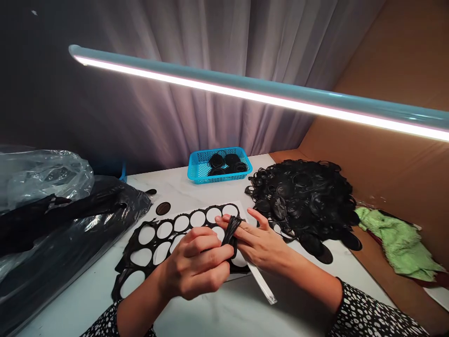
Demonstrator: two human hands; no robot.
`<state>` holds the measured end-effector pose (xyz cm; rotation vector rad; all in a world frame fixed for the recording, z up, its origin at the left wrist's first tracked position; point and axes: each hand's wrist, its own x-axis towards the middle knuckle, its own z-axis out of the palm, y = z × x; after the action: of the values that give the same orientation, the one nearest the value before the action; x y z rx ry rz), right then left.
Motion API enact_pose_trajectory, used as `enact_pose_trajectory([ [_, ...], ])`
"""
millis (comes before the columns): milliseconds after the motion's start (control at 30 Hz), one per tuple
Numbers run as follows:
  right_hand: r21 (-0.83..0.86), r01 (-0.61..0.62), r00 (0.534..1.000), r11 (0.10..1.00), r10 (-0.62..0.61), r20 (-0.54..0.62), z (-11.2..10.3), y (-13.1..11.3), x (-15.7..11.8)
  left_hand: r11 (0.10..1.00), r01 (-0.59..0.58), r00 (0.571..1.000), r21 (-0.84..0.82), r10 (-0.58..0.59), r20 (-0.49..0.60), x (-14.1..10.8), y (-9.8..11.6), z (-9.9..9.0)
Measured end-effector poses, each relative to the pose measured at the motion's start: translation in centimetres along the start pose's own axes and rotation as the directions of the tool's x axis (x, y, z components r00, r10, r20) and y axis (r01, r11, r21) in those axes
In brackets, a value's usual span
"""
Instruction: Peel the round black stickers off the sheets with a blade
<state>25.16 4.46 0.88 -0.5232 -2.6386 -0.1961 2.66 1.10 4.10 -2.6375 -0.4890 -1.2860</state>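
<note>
A bundle of thin black rings (231, 229) is looped about the fingers of my right hand (261, 241), whose index finger stretches out to the side. My left hand (201, 264) is closed, pinching the bundle's near end between thumb and fingers. Below both hands lies a black sheet with rows of round holes (149, 234) on a white backing. A narrow white strip (261, 283) passes under my right hand; whether that hand touches it I cannot tell.
A blue perforated basket (196, 178) holds several black ring coils. To the right rises a big heap of black rings and discs (301, 201), near a green cloth (396, 238). Plastic bags (70, 238) lie left, beside a dark disc (163, 208). A lit tube lamp (245, 79) hangs above.
</note>
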Motion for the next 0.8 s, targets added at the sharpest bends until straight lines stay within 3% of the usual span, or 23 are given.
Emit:
enact_pose_trajectory([
  [67,0.039,-0.011,1.0,0.999,0.01,0.018,0.2,-0.2,0.0,0.999,0.025,1.0,-0.046,-0.025,0.0,-0.1,0.0,0.1],
  [133,0.168,-0.046,0.998,0.985,0.038,0.052,0.4,-0.3,-0.1,0.976,0.134,0.988,-0.17,-0.145,-0.051,-0.2,0.0,0.7],
  [167,0.288,-0.078,0.995,0.955,0.056,0.082,0.4,-0.3,-0.1,0.935,0.246,0.958,-0.257,-0.274,-0.082,-0.3,0.0,1.1],
  [200,0.446,-0.125,0.989,0.887,0.075,0.128,0.3,-0.3,0.0,0.853,0.383,0.891,-0.356,-0.442,-0.1,-0.4,-0.1,1.6],
  [233,0.624,-0.184,0.98,0.759,0.088,0.181,0.2,-0.3,0.0,0.721,0.523,0.778,-0.455,-0.621,-0.088,-0.5,-0.2,2.2],
  [267,0.791,-0.246,0.968,0.56,0.097,0.232,0.1,-0.3,0.1,0.549,0.64,0.634,-0.538,-0.773,-0.034,-0.5,-0.4,2.7],
  [333,0.951,-0.307,0.943,0.017,0.142,0.302,-0.2,-0.2,0.3,0.187,0.755,0.359,-0.629,-0.92,0.157,-0.6,-0.9,3.5],
  [367,0.93,-0.277,0.927,-0.24,0.189,0.325,-0.2,-0.1,0.4,0.039,0.762,0.266,-0.646,-0.929,0.258,-0.6,-1.2,3.7],
  [400,0.873,-0.215,0.907,-0.438,0.242,0.345,-0.3,0.0,0.4,-0.074,0.752,0.209,-0.655,-0.916,0.344,-0.7,-1.5,3.8],
  [433,0.809,-0.146,0.886,-0.57,0.289,0.363,-0.2,0.1,0.5,-0.164,0.742,0.17,-0.65,-0.892,0.419,-0.7,-1.7,3.8],
  [500,0.714,-0.056,0.852,-0.698,0.339,0.398,-0.1,0.3,0.5,-0.291,0.729,0.121,-0.619,-0.836,0.535,-0.7,-2.0,3.6],
  [600,0.649,-0.01,0.829,-0.761,0.357,0.431,0.2,0.4,0.6,-0.411,0.715,0.091,-0.565,-0.747,0.658,-0.8,-2.2,3.1],
  [800,0.585,0.052,0.816,-0.81,0.372,0.443,0.3,0.3,0.9,-0.553,0.612,0.096,-0.565,-0.657,0.748,-1.1,-2.2,3.0],
])
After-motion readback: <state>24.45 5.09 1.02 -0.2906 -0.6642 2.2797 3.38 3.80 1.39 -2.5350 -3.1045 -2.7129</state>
